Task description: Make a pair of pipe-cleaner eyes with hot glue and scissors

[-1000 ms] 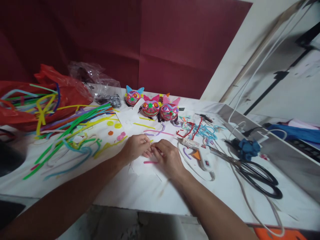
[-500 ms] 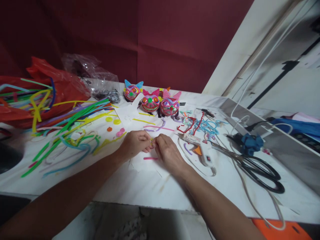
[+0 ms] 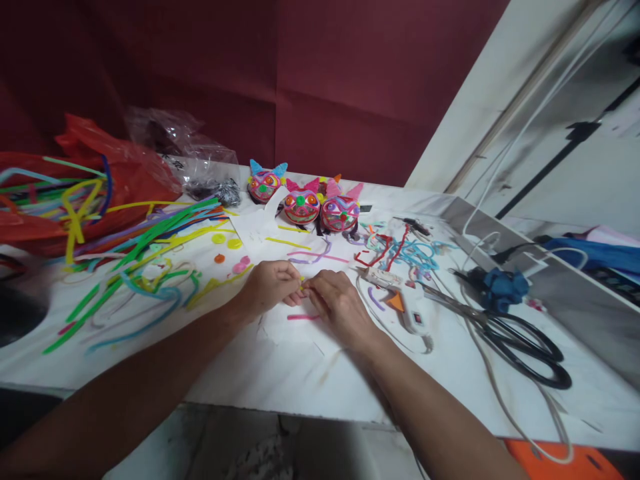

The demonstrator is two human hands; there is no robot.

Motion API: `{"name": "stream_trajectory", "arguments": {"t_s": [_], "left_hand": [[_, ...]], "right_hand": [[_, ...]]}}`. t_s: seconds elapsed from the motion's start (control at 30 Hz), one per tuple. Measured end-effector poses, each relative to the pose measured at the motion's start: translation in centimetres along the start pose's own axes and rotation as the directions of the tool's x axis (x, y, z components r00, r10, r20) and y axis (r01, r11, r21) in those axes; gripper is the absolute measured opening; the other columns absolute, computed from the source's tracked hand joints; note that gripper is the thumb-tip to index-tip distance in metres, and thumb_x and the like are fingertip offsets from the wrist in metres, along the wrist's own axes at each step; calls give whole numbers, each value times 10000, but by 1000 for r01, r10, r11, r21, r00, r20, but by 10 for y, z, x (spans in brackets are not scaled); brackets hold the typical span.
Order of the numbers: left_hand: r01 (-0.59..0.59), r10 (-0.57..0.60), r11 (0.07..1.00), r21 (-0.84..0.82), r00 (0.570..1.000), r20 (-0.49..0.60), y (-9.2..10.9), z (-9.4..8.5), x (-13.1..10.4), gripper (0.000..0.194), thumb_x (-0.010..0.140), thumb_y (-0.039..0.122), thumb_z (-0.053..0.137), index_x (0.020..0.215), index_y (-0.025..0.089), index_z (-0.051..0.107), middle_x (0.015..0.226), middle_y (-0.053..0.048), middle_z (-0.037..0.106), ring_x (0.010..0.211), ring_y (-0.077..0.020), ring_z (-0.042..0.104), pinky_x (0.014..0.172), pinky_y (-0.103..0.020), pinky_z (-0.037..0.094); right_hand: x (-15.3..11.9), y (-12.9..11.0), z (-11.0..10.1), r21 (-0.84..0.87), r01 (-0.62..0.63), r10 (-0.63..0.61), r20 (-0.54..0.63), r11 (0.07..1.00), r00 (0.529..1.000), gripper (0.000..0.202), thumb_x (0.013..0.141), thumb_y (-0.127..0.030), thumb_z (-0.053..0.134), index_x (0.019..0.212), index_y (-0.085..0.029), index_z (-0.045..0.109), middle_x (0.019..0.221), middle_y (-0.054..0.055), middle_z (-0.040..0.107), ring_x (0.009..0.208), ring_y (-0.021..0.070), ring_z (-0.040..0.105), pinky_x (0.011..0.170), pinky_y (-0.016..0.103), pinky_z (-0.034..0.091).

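Near the middle of the white table [image 3: 280,380], my left hand [image 3: 270,287] pinches a small yellow piece [image 3: 302,283]. My right hand [image 3: 337,300] meets it from the right, its fingertips closed on the same piece. Most of the piece is hidden by the fingers. A short pink strip [image 3: 303,317] lies just below the hands. Beyond them stand three colourful animal heads [image 3: 301,205] with pipe-cleaner ears. Yellow discs [image 3: 233,244], an orange disc [image 3: 219,259] and pink discs [image 3: 241,265] lie left of my hands.
Pipe cleaners [image 3: 145,240] spread at left beside a red bag [image 3: 135,173] and a clear bag [image 3: 200,153]. At right lie a glue gun [image 3: 413,310], large black-handled scissors [image 3: 525,340], a blue bundle [image 3: 505,288], cables and blue and red scraps [image 3: 400,247].
The fingers of my right hand have shifted slightly left and closer over the yellow piece. My left hand has hardly moved.
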State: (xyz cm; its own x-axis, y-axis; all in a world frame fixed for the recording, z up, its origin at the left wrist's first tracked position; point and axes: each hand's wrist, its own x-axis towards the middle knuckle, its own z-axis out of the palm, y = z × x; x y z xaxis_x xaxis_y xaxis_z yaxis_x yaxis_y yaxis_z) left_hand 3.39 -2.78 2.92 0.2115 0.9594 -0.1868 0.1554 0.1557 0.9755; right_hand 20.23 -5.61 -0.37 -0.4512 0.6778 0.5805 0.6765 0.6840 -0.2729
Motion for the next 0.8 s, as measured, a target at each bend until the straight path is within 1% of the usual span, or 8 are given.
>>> {"name": "stream_trajectory", "arguments": {"t_s": [0.17,0.33,0.4,0.53,0.6,0.7,0.8], "left_hand": [[-31,32,999,-17,999,30,-5,0,1,119,609,49,577,656,154,610,511,18,683,456,-130,655,473,-207,563],[-71,71,997,-6,996,51,-9,-1,0,89,609,80,596,646,158,618,503,21,672,467,-140,661,474,-218,569],[-83,82,997,2,995,48,-10,-2,1,86,608,90,609,655,161,623,505,20,672,477,-147,667,475,-224,571],[-73,73,997,9,997,35,-10,-3,4,69,615,117,652,659,161,623,510,8,677,472,-144,659,484,-230,575],[-68,68,998,3,997,32,-10,-3,4,55,627,127,655,660,160,626,519,7,682,472,-136,656,490,-226,577],[-69,69,998,-3,997,25,-12,-3,5,70,634,124,631,692,162,640,534,13,690,476,-133,658,483,-218,573],[-93,92,995,20,995,35,-14,-3,4,105,627,122,621,714,167,661,530,25,683,481,-136,661,482,-218,573]], "right_hand": [[1,-3,-1,-63,9,-10,-9,998,1000,275,1017,-191,415,861,-167,639,823,81,670,779,196,589,771,344,395],[-1,-5,3,-91,22,-28,-66,996,997,273,992,-175,425,815,-167,632,779,83,653,730,201,559,749,346,400],[-2,-5,4,-78,4,-9,-74,997,997,264,989,-168,430,826,-169,639,779,78,656,729,199,565,743,343,399],[-2,-4,3,32,-57,59,-42,998,997,221,989,-158,458,899,-182,658,816,54,676,763,182,600,762,325,404],[-2,-3,2,68,-76,78,-27,995,997,208,979,-147,467,906,-182,659,833,51,675,776,178,606,770,319,410],[-2,-3,2,60,-68,69,-21,996,997,204,969,-144,468,894,-176,655,823,53,662,764,177,598,764,316,412],[-2,-3,3,10,-55,55,-25,998,998,219,972,-160,461,846,-183,640,778,46,640,721,173,572,747,313,407]]}}
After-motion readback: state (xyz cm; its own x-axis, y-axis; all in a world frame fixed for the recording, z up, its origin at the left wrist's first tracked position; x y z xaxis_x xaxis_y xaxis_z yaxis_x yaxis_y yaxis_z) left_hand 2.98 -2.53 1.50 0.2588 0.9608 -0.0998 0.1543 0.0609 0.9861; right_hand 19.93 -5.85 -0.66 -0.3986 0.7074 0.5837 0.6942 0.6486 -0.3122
